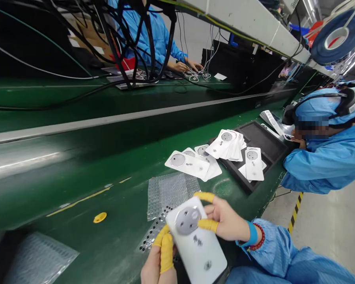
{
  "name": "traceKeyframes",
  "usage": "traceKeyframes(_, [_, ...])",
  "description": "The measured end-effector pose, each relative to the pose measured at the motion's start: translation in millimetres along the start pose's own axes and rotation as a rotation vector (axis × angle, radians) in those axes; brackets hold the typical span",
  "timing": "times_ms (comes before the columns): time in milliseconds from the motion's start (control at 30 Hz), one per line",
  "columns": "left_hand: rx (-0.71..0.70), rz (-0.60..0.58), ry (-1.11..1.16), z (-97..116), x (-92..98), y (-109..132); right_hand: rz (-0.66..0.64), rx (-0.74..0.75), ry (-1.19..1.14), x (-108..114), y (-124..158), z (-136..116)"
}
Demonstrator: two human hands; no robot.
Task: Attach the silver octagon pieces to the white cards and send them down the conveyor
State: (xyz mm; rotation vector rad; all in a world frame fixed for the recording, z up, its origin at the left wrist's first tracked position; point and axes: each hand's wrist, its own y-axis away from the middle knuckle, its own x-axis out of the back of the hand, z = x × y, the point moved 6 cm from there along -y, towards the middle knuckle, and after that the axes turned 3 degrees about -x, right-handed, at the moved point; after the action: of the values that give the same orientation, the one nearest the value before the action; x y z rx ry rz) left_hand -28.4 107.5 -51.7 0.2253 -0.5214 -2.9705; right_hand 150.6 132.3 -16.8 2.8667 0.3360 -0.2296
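A white panel (pixel 207 256), which looks like a phone back cover with a round grey camera area, is tilted in front of me between both hands. My left hand (pixel 161 256), with yellow finger cots, is closed on its left edge. My right hand (pixel 225 219), also in yellow cots, pinches its upper right edge, with the thumb near the grey area. Below and beside my left fingers lies a clear sheet of small black dots (pixel 154 234), partly hidden. Bubble wrap (pixel 168 191) lies just beyond it.
Several similar white panels (pixel 186 165) lie fanned out ahead, and more are piled on a black tray (pixel 245 179). A loose yellow finger cot (pixel 99 217) and a bubble bag (pixel 44 256) are at left. A co-worker (pixel 328 150) sits at right; another works behind the cables.
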Motion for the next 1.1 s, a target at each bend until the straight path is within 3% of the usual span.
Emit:
traceKeyframes(67, [-0.009,-0.013,0.049,2.0,0.3,-4.7,0.325,0.113,0.187,57.9,2.1,-21.8])
traceKeyframes(100, [-0.011,-0.004,0.073,2.6,2.7,-6.7,0.61,0.192,0.332,95.9,10.3,-38.2])
traceKeyframes(133, [-0.013,0.01,0.09,3.2,5.8,-8.3,0.754,0.222,0.38,128.3,16.6,-50.2])
traceKeyframes(267, [-0.08,0.089,0.083,8.3,12.9,-8.3,1.071,0.196,0.524,233.8,36.8,-76.7])
traceKeyframes(333, [-0.12,0.14,0.049,11.2,13.6,-6.0,1.152,0.164,0.625,261.5,42.5,-80.1])
traceKeyframes(400, [-0.139,0.191,0.022,12.6,16.9,-4.3,1.192,0.165,0.736,268.1,44.4,-81.9])
traceKeyframes(500, [-0.147,0.271,-0.01,12.7,32.9,-2.9,1.171,0.22,0.872,234.7,38.7,-79.8])
traceKeyframes(567, [-0.152,0.325,-0.059,11.4,48.5,-1.8,1.038,0.281,0.933,181.6,26.9,-67.7])
traceKeyframes(600, [-0.152,0.351,-0.09,10.0,56.1,-1.0,0.928,0.316,0.956,147.3,19.3,-57.2])
traceKeyframes(700, [-0.131,0.39,-0.179,1.7,71.2,2.0,0.317,0.418,0.984,27.4,-3.6,-7.7])
traceKeyframes(733, [-0.119,0.397,-0.198,-2.1,73.5,3.3,0.221,0.425,0.96,-1.7,-5.7,8.3])
traceKeyframes(800, [-0.1,0.392,-0.225,-9.2,73.9,6.0,0.126,0.43,0.901,-38.2,-7.7,33.1])
traceKeyframes(900, [-0.1,0.378,-0.245,-13.8,69.6,9.8,0.1,0.424,0.831,-48.3,-10.1,48.8])
traceKeyframes(1000, [-0.096,0.358,-0.229,-11.1,62.1,11.7,0.114,0.413,0.769,-36.5,-11.5,43.2])
traceKeyframes(1100, [-0.098,0.297,-0.139,-3.5,48.2,10.5,0.117,0.316,0.564,-23.4,-10.4,31.9])
